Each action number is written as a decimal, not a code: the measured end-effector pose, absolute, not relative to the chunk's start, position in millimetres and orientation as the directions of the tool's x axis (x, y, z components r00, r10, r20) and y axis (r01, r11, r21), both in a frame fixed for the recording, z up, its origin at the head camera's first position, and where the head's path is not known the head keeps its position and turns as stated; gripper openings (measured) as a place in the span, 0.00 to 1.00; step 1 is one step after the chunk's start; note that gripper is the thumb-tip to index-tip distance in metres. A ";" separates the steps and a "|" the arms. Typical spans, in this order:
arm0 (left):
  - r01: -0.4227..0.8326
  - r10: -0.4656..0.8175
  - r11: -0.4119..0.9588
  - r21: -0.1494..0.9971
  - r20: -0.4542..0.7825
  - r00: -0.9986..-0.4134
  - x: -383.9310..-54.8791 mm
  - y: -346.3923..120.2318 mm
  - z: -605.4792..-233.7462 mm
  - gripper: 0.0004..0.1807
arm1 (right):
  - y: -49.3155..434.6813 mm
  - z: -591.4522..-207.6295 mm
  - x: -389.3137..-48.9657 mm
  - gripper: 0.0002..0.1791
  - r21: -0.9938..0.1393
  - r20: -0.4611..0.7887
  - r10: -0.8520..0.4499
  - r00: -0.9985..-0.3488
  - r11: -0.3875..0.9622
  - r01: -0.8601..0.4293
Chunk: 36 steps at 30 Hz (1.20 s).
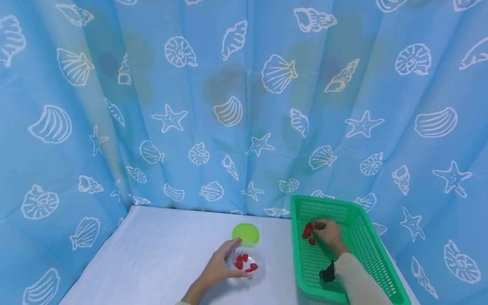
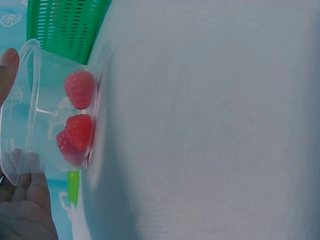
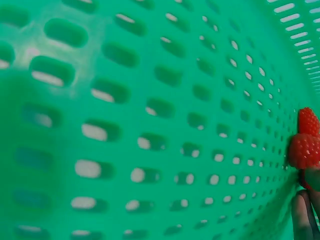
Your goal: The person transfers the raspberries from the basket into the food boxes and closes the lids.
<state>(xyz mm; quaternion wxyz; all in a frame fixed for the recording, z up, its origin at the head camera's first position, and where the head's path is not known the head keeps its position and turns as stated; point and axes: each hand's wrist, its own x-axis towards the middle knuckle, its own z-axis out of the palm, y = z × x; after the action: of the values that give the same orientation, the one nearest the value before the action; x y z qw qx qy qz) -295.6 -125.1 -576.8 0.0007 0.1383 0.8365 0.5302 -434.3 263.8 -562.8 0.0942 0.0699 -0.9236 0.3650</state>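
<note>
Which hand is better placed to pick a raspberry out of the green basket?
Probably the right hand: it reaches into the green basket, right by the raspberries there. The left hand is outside the basket, holding the clear plastic cup.

You have two bare hands (image 1: 221,264), one clear plastic tub (image 2: 49,82) with about five bumpy red raspberries (image 1: 253,266), one lime-green round lid (image 1: 245,231), one green perforated plastic basket (image 1: 298,254) with more raspberries, too clustered to count.
</note>
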 end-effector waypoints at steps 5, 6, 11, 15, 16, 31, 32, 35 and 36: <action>0.233 0.237 0.395 0.889 0.147 -0.960 -296.3 -123.3 -577.6 0.52 | 266.7 -561.6 -431.0 0.16 -0.652 0.245 -0.059 -0.968 0.729 -0.210; 0.232 0.235 0.396 0.889 0.146 -0.961 -296.5 -122.8 -577.9 0.53 | 267.2 -561.7 -430.4 0.16 -0.653 0.249 -0.057 -0.967 0.727 -0.211; 0.232 0.233 0.400 0.887 0.146 -0.961 -297.3 -121.7 -578.0 0.52 | 269.0 -559.8 -430.5 0.16 -0.671 0.261 -0.042 -0.965 0.711 -0.212; 0.240 0.234 0.401 0.884 0.154 -0.960 -298.6 -122.0 -577.4 0.52 | 266.7 -551.5 -433.4 0.15 -0.676 0.309 -0.007 -0.951 0.702 -0.225; 0.239 0.233 0.403 0.883 0.153 -0.960 -298.7 -122.2 -577.3 0.52 | 265.7 -548.6 -434.3 0.15 -0.672 0.327 -0.001 -0.945 0.703 -0.233; 0.217 0.219 0.413 0.885 0.135 -0.966 -298.2 -122.4 -578.3 0.54 | 230.5 -473.4 -427.1 0.16 -0.691 0.458 -0.037 -0.888 0.614 -0.382; 0.215 0.219 0.409 0.887 0.133 -0.967 -298.5 -122.7 -578.5 0.54 | 225.7 -466.9 -424.2 0.15 -0.691 0.472 -0.047 -0.880 0.600 -0.403; 0.208 0.219 0.404 0.891 0.127 -0.968 -298.9 -123.1 -579.7 0.54 | 208.9 -447.6 -413.1 0.15 -0.707 0.498 -0.071 -0.864 0.543 -0.453; 0.205 0.218 0.401 0.893 0.125 -0.968 -298.9 -123.0 -579.8 0.55 | 203.0 -442.1 -409.3 0.15 -0.715 0.504 -0.080 -0.860 0.520 -0.467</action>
<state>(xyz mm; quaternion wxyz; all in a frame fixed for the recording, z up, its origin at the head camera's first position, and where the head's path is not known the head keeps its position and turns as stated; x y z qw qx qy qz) -298.9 -123.0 -579.8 0.0060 0.1266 0.8370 0.5323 -409.3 203.0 -442.1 0.2097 0.1616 -0.8463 0.4623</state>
